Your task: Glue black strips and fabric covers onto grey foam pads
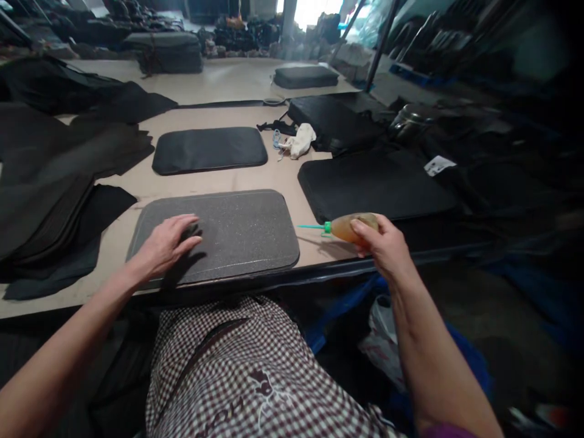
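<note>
Grey, speckled and rounded at the corners, the pad (219, 234) lies at the near edge of the table (146, 182), right in front of the person. The left hand (171, 243) rests flat on the pad's left part, fingers slightly spread and curled over a small dark thing that I cannot make out. The right hand (383, 243) hovers just past the pad's right end, at the table's near edge, with its fingers (362, 230) wrapped firmly around a squeeze bottle (349, 227) of amber liquid; the green nozzle (312, 227) points left toward the pad and is not touching it.

By the look of it, this is the gluing step, with the pad pinned down and the bottle brought up but nothing squeezed yet. A next move would call for the nozzle to come over the grey face and a steady, light squeeze, with the left hand keeping the pad from sliding.

Farther in, a black pad (210, 149) lies in the middle of the table, another black pad (374, 182) toward the right edge, and a white rag (298, 141) between them. Dark sheets (50, 201) are stacked along the left edge.
</note>
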`<state>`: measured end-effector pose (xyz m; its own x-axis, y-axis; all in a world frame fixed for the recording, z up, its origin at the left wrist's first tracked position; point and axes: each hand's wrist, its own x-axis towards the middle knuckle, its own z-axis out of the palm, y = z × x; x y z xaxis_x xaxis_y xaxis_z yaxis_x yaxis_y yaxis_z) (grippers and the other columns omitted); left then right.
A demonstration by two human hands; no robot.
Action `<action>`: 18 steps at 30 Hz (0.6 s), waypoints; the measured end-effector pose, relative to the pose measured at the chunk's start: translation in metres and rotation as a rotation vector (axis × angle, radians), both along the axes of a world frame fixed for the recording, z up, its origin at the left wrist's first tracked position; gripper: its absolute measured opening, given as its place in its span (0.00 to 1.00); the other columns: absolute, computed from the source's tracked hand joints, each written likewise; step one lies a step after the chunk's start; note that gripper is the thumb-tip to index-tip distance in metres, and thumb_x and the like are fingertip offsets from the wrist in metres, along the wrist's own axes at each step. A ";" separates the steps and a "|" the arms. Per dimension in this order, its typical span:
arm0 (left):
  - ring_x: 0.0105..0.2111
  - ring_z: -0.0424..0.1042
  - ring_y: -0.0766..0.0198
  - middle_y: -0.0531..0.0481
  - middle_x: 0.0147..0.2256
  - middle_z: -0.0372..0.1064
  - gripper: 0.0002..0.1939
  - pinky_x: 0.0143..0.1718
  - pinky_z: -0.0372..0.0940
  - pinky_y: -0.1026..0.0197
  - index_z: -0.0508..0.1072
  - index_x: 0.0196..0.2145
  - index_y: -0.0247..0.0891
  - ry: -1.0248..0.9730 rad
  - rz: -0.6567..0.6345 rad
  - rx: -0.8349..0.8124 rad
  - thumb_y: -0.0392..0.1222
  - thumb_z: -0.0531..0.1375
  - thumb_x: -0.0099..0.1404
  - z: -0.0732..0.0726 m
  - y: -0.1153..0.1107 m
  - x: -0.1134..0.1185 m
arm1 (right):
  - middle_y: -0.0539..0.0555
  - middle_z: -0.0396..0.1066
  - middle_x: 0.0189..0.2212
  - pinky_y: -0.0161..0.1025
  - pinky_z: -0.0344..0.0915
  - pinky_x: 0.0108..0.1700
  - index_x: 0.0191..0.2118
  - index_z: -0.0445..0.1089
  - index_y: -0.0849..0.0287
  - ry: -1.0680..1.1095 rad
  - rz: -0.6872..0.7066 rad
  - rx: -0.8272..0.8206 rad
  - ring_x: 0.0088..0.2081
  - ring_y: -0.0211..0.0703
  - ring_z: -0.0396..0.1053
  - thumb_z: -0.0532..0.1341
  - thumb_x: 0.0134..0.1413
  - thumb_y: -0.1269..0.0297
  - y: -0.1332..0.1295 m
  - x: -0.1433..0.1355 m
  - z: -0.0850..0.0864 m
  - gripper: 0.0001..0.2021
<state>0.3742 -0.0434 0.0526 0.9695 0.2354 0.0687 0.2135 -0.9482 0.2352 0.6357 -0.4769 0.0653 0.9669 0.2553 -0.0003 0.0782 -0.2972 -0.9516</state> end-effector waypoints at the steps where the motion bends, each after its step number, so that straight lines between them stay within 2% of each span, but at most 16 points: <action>1: 0.69 0.59 0.50 0.40 0.70 0.58 0.34 0.68 0.56 0.46 0.61 0.69 0.42 0.012 -0.046 0.020 0.62 0.47 0.74 -0.002 -0.012 0.011 | 0.52 0.73 0.32 0.39 0.63 0.20 0.44 0.72 0.55 -0.004 -0.004 0.021 0.21 0.41 0.66 0.72 0.46 0.41 0.012 0.000 -0.004 0.27; 3: 0.74 0.49 0.49 0.41 0.75 0.47 0.36 0.71 0.49 0.43 0.55 0.73 0.42 0.073 -0.103 0.085 0.61 0.45 0.76 -0.010 -0.030 0.027 | 0.52 0.74 0.33 0.40 0.65 0.21 0.47 0.70 0.56 -0.012 0.000 0.036 0.21 0.41 0.66 0.71 0.47 0.39 0.035 0.000 -0.014 0.29; 6: 0.76 0.42 0.49 0.42 0.77 0.39 0.36 0.73 0.42 0.39 0.52 0.75 0.44 0.176 -0.103 0.161 0.62 0.44 0.76 -0.026 -0.038 0.039 | 0.54 0.75 0.35 0.42 0.69 0.26 0.50 0.69 0.57 -0.110 -0.011 -0.047 0.26 0.45 0.70 0.69 0.48 0.36 0.057 0.002 -0.027 0.32; 9: 0.76 0.39 0.50 0.44 0.77 0.35 0.37 0.74 0.38 0.39 0.50 0.76 0.47 0.211 -0.089 0.187 0.63 0.44 0.76 -0.040 -0.034 0.039 | 0.58 0.76 0.40 0.47 0.73 0.36 0.51 0.71 0.58 -0.277 -0.066 -0.173 0.36 0.51 0.73 0.68 0.48 0.36 0.057 0.004 -0.033 0.33; 11: 0.77 0.38 0.51 0.45 0.77 0.34 0.37 0.74 0.37 0.39 0.49 0.76 0.47 0.213 -0.090 0.191 0.64 0.44 0.76 -0.044 -0.031 0.038 | 0.59 0.76 0.43 0.47 0.74 0.39 0.52 0.71 0.58 -0.310 -0.108 -0.189 0.38 0.52 0.73 0.68 0.48 0.36 0.049 0.003 -0.032 0.34; 13: 0.77 0.38 0.51 0.44 0.77 0.35 0.37 0.74 0.37 0.39 0.48 0.76 0.47 0.209 -0.099 0.184 0.64 0.44 0.76 -0.045 -0.031 0.037 | 0.57 0.76 0.41 0.45 0.73 0.33 0.53 0.70 0.57 -0.238 -0.115 -0.142 0.33 0.49 0.73 0.69 0.48 0.37 0.038 0.000 -0.027 0.34; 15: 0.77 0.38 0.50 0.44 0.77 0.35 0.37 0.74 0.37 0.38 0.49 0.76 0.46 0.197 -0.108 0.171 0.63 0.45 0.77 -0.045 -0.031 0.038 | 0.54 0.75 0.37 0.42 0.69 0.26 0.52 0.71 0.56 -0.108 -0.063 -0.080 0.27 0.45 0.70 0.70 0.48 0.38 0.029 -0.004 -0.022 0.33; 18: 0.76 0.39 0.48 0.43 0.77 0.37 0.36 0.73 0.38 0.37 0.51 0.75 0.46 0.188 -0.108 0.120 0.63 0.45 0.77 -0.040 -0.028 0.040 | 0.52 0.74 0.35 0.39 0.65 0.21 0.48 0.73 0.55 0.010 0.001 -0.077 0.24 0.42 0.68 0.72 0.46 0.39 0.020 -0.009 -0.016 0.30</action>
<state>0.4141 -0.0714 0.0124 0.9869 0.1307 -0.0942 0.1387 -0.9867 0.0848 0.6271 -0.4569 0.0496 0.9663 0.2556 -0.0299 0.0691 -0.3696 -0.9266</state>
